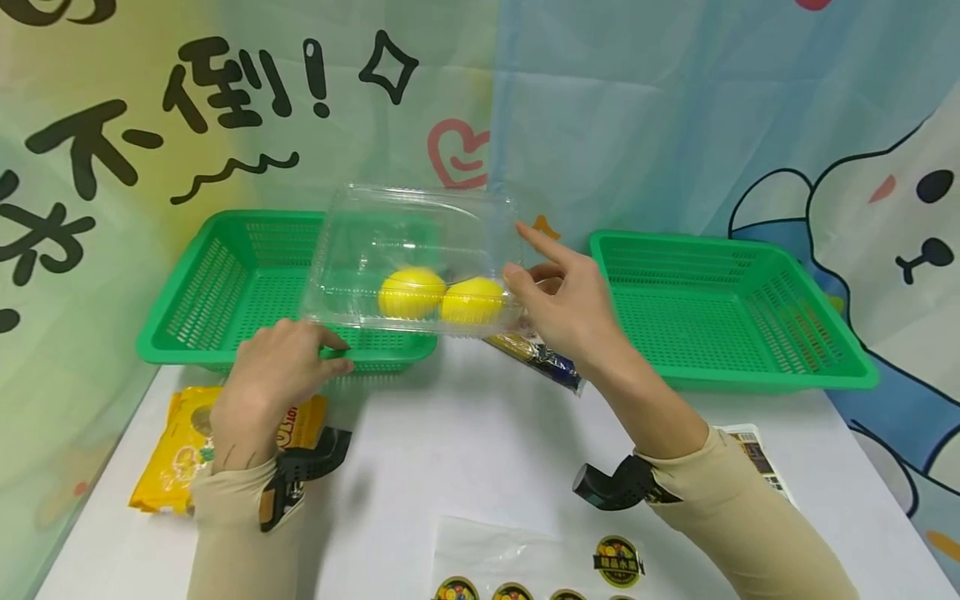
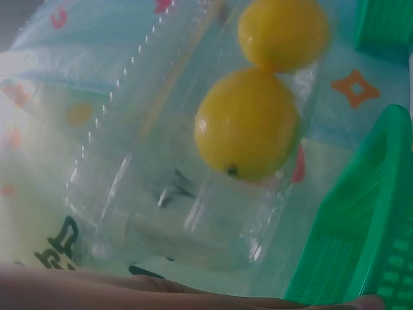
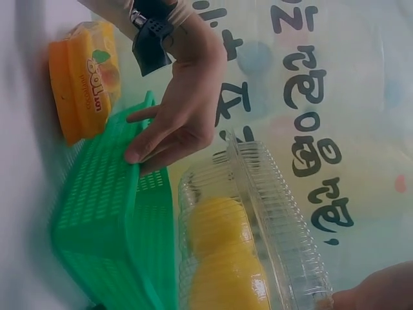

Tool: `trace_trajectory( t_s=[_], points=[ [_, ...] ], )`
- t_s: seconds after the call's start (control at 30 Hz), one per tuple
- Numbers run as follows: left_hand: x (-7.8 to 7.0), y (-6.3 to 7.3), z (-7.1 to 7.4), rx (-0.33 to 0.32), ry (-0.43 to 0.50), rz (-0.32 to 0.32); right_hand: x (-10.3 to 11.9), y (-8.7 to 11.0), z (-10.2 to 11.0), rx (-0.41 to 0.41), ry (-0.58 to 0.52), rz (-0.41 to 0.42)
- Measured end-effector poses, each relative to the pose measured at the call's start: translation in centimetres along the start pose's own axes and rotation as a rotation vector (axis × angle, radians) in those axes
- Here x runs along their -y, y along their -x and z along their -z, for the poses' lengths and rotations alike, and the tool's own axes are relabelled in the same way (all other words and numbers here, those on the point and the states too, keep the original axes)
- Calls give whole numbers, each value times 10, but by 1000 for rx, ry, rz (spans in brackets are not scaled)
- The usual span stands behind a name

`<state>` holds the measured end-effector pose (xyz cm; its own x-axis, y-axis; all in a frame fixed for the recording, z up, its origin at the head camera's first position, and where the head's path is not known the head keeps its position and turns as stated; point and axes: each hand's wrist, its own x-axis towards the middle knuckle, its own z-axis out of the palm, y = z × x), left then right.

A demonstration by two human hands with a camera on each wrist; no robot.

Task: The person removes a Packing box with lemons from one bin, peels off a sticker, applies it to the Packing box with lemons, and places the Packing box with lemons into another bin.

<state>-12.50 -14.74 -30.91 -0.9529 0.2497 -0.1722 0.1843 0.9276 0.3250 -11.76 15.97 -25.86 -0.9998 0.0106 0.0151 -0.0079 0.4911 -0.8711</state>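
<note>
My right hand holds a clear plastic clamshell box by its right end, thumb and fingers on its edge. Inside the box, two round yellow fruits lie side by side along the lower front. The box is raised and tilted, overlapping the left green basket in the head view. At the front rim of that basket is my left hand; the right wrist view shows its thumb outside the rim and the fingers over the inner side.
A yellow snack packet lies below my left hand. Another green basket stands at right. Between the baskets lies a gold and dark blue packet. Round fruit stickers on a clear sheet lie in front, a printed packet beside my right sleeve.
</note>
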Motion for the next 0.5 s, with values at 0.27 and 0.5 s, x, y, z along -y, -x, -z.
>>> trace_trajectory(
  t_s=[0.27, 0.5],
  points=[
    [-2, 1, 0, 2, 8, 6, -4, 14, 18, -1, 46, 10],
    [-3, 2, 0, 3, 13, 11, -11, 27, 35, -10, 91, 0]
  ],
)
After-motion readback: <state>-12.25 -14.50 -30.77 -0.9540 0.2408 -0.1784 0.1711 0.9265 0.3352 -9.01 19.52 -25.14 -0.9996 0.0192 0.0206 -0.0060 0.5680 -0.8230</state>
